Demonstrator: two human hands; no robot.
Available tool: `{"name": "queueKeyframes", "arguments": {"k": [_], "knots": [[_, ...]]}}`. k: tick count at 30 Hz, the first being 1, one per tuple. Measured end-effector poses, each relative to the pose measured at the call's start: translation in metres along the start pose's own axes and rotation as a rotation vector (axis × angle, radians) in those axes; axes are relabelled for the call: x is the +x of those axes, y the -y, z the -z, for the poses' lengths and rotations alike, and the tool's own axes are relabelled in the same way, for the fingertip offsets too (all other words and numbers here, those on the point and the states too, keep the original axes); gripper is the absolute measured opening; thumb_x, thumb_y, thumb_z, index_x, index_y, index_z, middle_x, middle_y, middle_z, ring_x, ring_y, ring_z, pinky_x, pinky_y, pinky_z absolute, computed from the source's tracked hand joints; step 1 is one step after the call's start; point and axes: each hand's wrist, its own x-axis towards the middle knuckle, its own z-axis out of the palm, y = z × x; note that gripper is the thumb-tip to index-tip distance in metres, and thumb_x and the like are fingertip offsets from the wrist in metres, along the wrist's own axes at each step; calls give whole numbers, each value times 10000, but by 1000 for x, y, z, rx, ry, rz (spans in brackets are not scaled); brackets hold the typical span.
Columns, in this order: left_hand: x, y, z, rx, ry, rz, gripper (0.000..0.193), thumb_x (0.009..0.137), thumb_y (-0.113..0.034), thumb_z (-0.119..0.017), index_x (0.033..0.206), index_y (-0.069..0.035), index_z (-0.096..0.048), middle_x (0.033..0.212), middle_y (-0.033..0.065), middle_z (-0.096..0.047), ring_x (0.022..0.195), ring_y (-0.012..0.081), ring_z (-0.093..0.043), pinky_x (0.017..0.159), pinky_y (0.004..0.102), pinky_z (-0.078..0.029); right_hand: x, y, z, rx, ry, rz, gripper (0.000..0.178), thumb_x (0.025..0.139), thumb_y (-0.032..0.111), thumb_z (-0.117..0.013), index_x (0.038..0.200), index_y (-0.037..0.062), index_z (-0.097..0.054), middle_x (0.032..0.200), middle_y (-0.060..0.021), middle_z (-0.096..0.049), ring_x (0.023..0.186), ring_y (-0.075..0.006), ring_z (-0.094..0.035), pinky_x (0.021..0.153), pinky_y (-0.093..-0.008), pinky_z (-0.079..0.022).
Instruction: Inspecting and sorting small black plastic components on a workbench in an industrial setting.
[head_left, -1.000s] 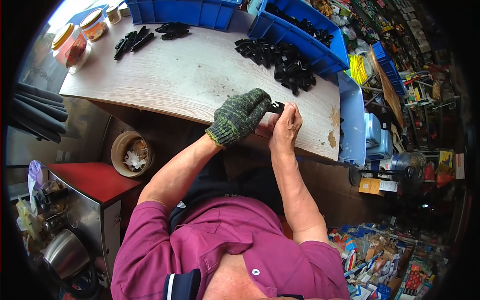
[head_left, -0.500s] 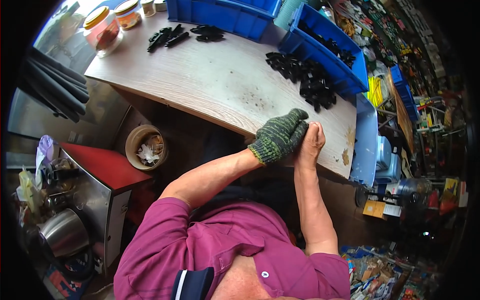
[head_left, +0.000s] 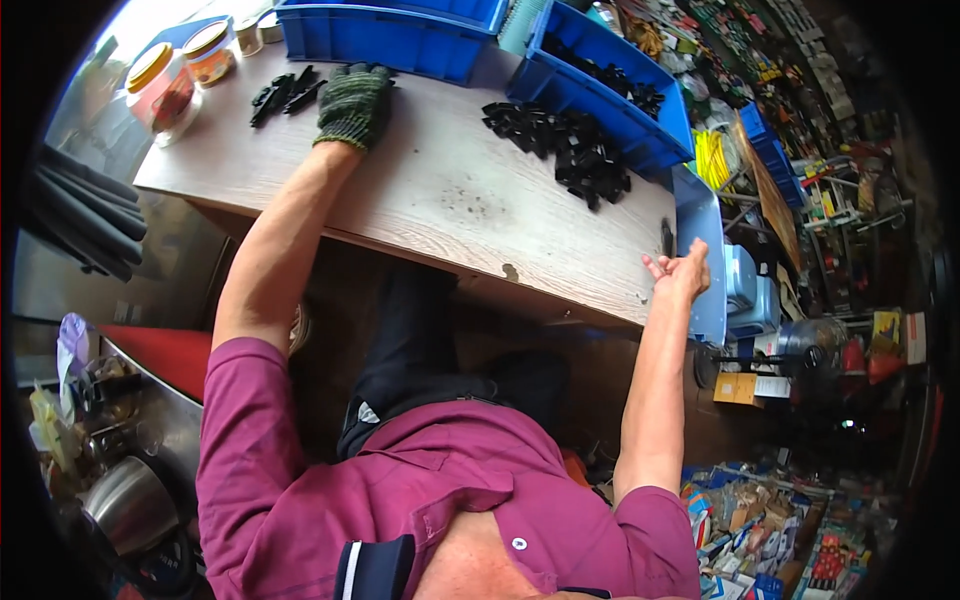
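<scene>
My left hand (head_left: 352, 108), in a dark green knitted glove, reaches over a small group of black plastic pieces at the far left of the table. Its fingertips point down and are hidden, so I cannot see whether it grips one. Beside it lie several more slim black pieces (head_left: 288, 92). My bare right hand (head_left: 682, 272) is at the table's right edge, by a light blue bin (head_left: 708, 225), its fingers apart and nothing in them. Just beyond those fingers is a single black piece (head_left: 667, 238); whether it rests or falls, I cannot tell.
A heap of black pieces (head_left: 570, 150) lies on the table (head_left: 430, 180) before a blue crate (head_left: 610, 105) holding more of them. Another blue crate (head_left: 380, 40) stands at the back. Lidded jars (head_left: 160, 90) occupy the far left corner. Crowded shelves (head_left: 800, 90) line the right side.
My hands, together at the table's front edge before, have parted. The left moved far and left onto the black pieces; the right moved right to the light blue bin and opened.
</scene>
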Motion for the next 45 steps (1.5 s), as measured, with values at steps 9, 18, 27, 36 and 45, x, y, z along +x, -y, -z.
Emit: {"name": "queueKeyframes", "arguments": {"k": [9,18,27,36,45], "knots": [[-9,-21,27,-128,132,-63,202,886,-234,-589,1019,-95,-651,977,156,-671,952,375,-631,781,512,-516,-40,-33,-42,-395,446,-119,368,808,253,-798,991,18,-582,563,-8,-433,367,-122,-415,440,-361,-571],[-38,-69,52,-977,109,132,307,870,-190,-699,1156,-102,-632,943,144,-712,882,309,-701,784,413,-551,-48,-39,-70,-915,446,276,324,768,295,-777,896,14,-679,727,-87,-640,519,-162,-567,392,-317,-514],[-58,-88,68,-445,1,-87,225,863,-206,-651,1066,-118,-690,952,125,-689,905,367,-629,782,465,-521,-38,-41,-54,-645,481,31,321,830,324,-711,911,19,-649,588,-34,-533,391,-144,-471,384,-314,-502],[-96,-179,81,-1257,71,-107,344,867,-96,-687,1208,-78,-649,1083,156,-683,967,327,-653,851,416,-527,-87,-47,-31,-312,989,-257,265,914,319,-641,817,84,-566,457,-15,-388,388,-148,-449,457,-402,-551],[-101,-186,84,-1156,247,-78,264,891,-188,-634,1133,-81,-643,989,137,-701,874,345,-677,730,441,-537,-115,-63,-34,-213,1087,-72,378,938,380,-675,846,14,-655,464,21,-434,357,-85,-349,384,-262,-379]]}}
